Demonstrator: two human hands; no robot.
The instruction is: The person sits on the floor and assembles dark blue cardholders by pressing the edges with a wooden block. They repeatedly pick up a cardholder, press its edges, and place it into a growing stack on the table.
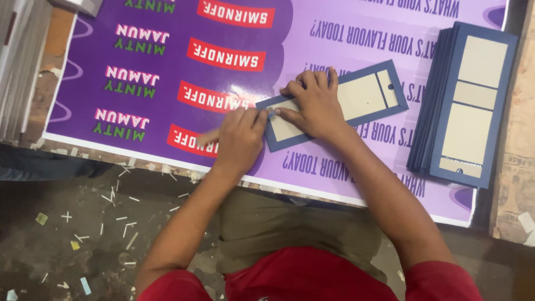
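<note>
Your right hand (316,103) presses flat on the blue-bordered, tan-panelled cardboard cover (356,100); your left hand (239,139), touching it, pinches a thin stick (207,137). Stiff, light board: grip its edges.

The person wears a red short-sleeved shirt and olive-brown trousers; forearms and hands are bare.

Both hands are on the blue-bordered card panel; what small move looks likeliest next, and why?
Probably the left hand draws its wooden stick along the blue border, since its fingertips meet that edge while the right hand presses the card panel flat.
</note>
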